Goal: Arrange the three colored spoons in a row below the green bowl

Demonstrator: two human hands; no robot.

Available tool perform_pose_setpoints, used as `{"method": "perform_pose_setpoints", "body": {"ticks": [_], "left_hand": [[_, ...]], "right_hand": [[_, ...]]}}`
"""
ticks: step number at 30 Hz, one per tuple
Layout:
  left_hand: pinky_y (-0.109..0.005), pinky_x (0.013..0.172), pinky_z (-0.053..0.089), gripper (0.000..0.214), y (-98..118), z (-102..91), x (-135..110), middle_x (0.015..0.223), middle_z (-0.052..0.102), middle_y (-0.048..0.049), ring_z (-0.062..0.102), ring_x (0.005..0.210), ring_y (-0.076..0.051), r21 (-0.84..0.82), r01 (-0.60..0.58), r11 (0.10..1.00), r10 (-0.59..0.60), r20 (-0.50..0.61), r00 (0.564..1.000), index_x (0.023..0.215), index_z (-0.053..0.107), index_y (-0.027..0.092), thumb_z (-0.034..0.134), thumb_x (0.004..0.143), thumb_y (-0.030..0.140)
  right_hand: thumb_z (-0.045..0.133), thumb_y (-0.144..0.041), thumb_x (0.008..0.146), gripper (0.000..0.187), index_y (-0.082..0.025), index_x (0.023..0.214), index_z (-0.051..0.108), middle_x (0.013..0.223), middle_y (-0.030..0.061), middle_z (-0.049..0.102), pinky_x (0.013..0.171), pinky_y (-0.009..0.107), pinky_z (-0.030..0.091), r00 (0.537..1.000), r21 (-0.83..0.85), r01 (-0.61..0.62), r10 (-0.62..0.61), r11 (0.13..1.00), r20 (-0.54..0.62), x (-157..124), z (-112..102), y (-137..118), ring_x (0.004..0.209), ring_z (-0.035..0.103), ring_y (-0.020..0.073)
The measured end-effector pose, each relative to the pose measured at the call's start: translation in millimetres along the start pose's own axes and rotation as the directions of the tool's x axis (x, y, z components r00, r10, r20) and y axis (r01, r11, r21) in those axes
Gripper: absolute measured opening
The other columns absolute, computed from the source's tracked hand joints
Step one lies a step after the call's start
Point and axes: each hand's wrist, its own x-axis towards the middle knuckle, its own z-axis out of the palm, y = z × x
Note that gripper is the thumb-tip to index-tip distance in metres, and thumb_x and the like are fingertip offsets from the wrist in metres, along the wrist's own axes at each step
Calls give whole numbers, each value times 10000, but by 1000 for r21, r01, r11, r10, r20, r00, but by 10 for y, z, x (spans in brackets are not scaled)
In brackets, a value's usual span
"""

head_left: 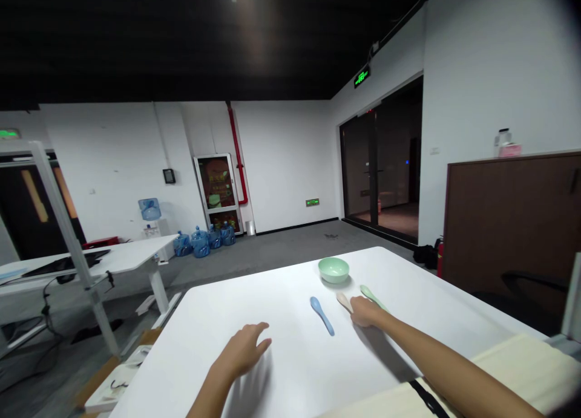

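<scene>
On the white table (290, 369) stand a light green bowl (333, 269) and, nearer me, three spoons side by side: a blue spoon (322, 314), a beige spoon (344, 300) and a green spoon (371, 295). My right hand (365, 313) reaches forward and rests with closed fingers on the handle end of the beige spoon, close beside the green one. My left hand (242, 349) lies on the bare tabletop to the left of the blue spoon, fingers stretched forward, holding nothing.
A second white desk (91, 264) with a metal frame stands at the left. Blue water jugs (200, 241) sit by the far wall. A brown cabinet (512, 224) stands at the right, glass doors behind it. A cream board (521, 369) lies at the table's near right corner.
</scene>
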Motion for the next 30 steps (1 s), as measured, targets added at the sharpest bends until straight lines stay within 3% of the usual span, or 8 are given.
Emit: {"method": "perform_pose_setpoints", "body": {"ticks": [3,6,13,21,30], "left_hand": [[-393,1028,414,547,22,-9,-7,1356,608,-75,544,1249,-279,1,-1,1000,1,1,1000,1373,527,267,409,909,531],[-395,1039,407,543,62,-30,-23,1362,601,-85,541,1252,-273,15,3,1000,-4,6,1000,1382,521,254,407,915,507],[-413,1039,413,563,31,-21,-7,1368,596,-87,546,1241,-285,-1,23,1000,-23,17,1000,1393,512,255,413,908,523],[-426,1040,414,563,11,-4,21,1360,599,-86,554,1226,-291,-10,42,999,-42,11,999,1386,518,282,425,897,544],[-428,1044,404,550,44,-34,27,1345,612,-87,546,1233,-293,-9,33,999,-33,18,999,1386,520,273,420,906,521]], "right_hand": [[591,-252,797,151,-148,893,643,988,150,687,636,303,406,998,-17,59,-59,998,-10,-2,-141,-43,851,664,255],[519,-369,868,240,-162,896,637,966,126,680,644,285,386,991,2,76,-76,997,-106,55,-340,-105,827,651,233],[464,-431,894,350,-161,921,686,1022,149,690,671,286,408,960,13,-39,41,999,-279,437,-610,-213,895,659,253],[522,-527,858,472,-149,1082,694,1134,183,688,782,342,481,957,36,-117,123,992,-264,864,-604,-301,1023,662,289],[607,-387,782,438,-140,1137,673,1161,177,684,722,305,489,966,68,-180,189,981,-174,1087,-450,-232,1025,669,281]]}}
